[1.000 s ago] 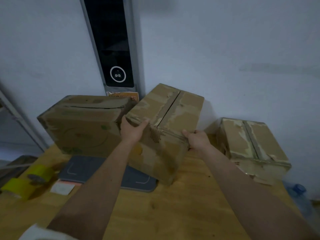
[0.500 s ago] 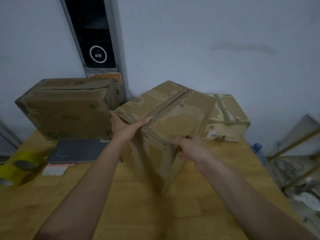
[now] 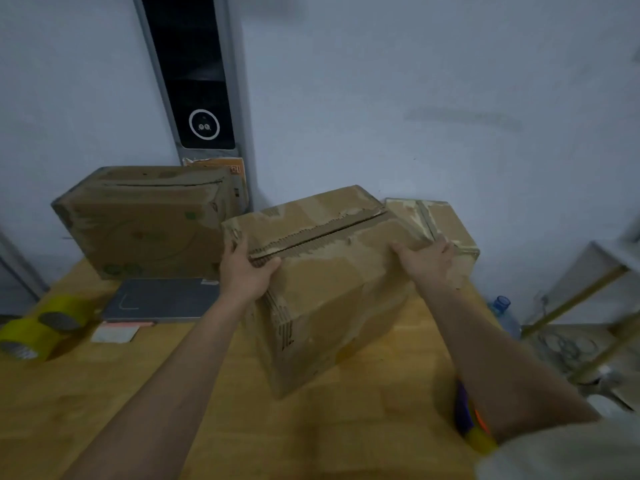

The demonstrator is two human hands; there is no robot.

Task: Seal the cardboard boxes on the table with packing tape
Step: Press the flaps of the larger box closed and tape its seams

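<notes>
Positioning step: left hand (image 3: 244, 271) and right hand (image 3: 424, 261) hold the middle box (image 3: 322, 271) by its top corners, fingers curled over, on the surface (image 3: 207, 393). Seam untaped; next likely the tape rolls (image 3: 38, 327).

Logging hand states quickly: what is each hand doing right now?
Left hand: grips the middle box at its left top edge.
Right hand: holds the same box at its right top edge.
</notes>
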